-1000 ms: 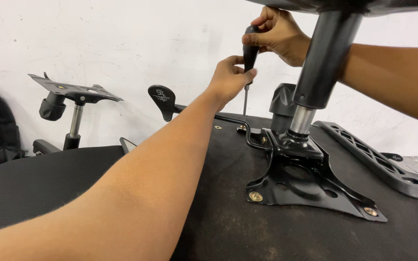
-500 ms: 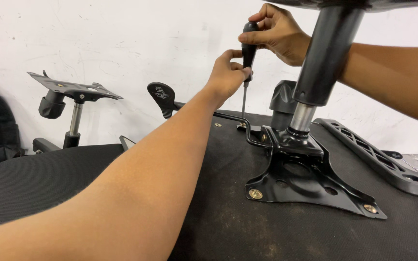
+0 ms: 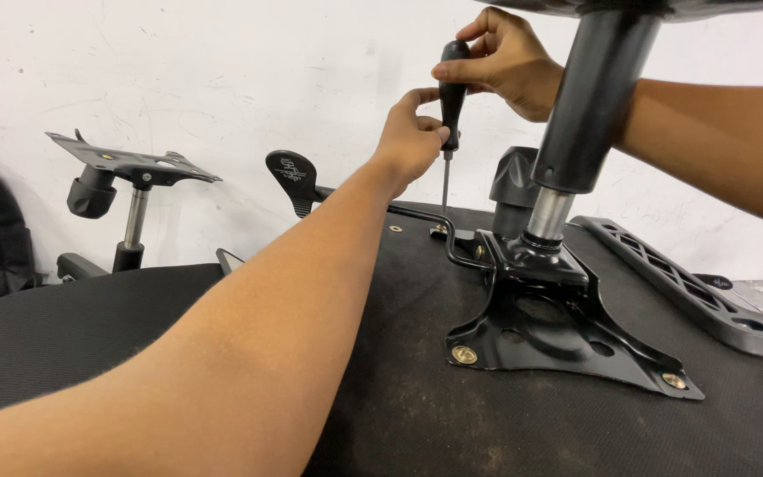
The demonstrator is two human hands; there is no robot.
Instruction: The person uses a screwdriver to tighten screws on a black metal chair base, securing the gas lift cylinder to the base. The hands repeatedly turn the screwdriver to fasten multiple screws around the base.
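A black-handled screwdriver [image 3: 449,115] stands upright with its tip on a brass screw [image 3: 439,230] at the far corner of a black metal chair mechanism plate [image 3: 567,340]. My right hand [image 3: 501,57] grips the top of the handle. My left hand [image 3: 412,132] pinches the lower part of the handle, fingers around it. The plate lies on the black fabric underside of an upturned chair seat [image 3: 417,397]. A black and chrome gas cylinder [image 3: 576,132] rises from the plate, just right of my hands.
A black lever with a paddle knob [image 3: 291,177] sticks out left of the plate. A black plastic armrest bracket [image 3: 682,283] lies at right. Another chair mechanism on its column [image 3: 130,168] stands at left before the white wall, above a second black seat [image 3: 64,327].
Both hands and the screwdriver have stayed on the same screw. My left hand's fingers have shifted on the handle, and the view has moved slightly.
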